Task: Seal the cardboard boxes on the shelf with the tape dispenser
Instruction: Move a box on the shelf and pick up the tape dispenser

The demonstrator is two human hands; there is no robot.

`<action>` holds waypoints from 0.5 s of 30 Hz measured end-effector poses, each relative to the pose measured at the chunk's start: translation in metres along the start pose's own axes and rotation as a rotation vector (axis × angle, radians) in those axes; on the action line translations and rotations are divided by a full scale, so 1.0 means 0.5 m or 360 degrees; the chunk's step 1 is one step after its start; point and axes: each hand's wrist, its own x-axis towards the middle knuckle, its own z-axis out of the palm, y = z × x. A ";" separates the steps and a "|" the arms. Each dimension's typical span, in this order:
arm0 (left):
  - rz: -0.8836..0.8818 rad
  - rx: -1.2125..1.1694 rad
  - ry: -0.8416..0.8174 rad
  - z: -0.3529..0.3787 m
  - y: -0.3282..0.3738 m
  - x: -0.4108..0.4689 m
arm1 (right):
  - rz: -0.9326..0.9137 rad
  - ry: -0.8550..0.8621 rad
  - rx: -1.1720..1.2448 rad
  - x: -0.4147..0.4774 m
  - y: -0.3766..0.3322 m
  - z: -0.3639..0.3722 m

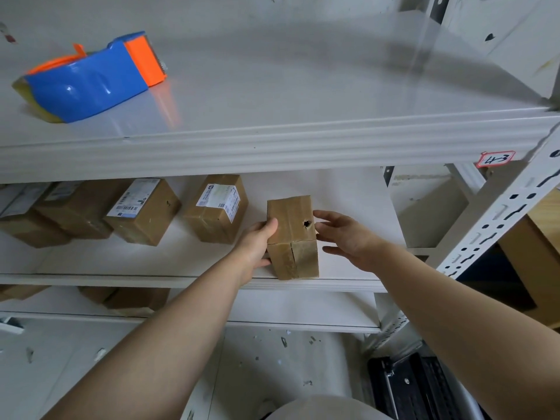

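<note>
A small brown cardboard box (292, 234) with a hole in its top stands at the front edge of the middle shelf (181, 280). My left hand (257, 244) grips its left side, thumb on top. My right hand (348, 237) is open just to the box's right, fingertips near or touching its edge. The blue and orange tape dispenser (91, 77) lies on the top shelf (272, 137) at the far left, well away from both hands. Several other taped boxes (216, 207) with labels stand in a row to the left on the middle shelf.
A white metal upright (497, 225) with slots runs along the right side, with a red-edged label (495, 159) on the top shelf's front. More boxes (127, 298) sit on the lower shelf. A black crate (418, 386) is on the floor at the lower right.
</note>
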 end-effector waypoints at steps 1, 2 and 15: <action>0.0009 -0.0021 0.0020 -0.002 0.001 0.001 | 0.0001 -0.0017 0.0002 0.000 0.001 0.002; 0.0015 -0.0041 0.0049 -0.005 0.004 0.001 | -0.0008 -0.0037 0.0013 0.001 0.002 0.004; 0.0387 0.0442 0.0139 -0.008 0.044 0.005 | -0.0169 0.0133 -0.0655 -0.006 -0.026 -0.001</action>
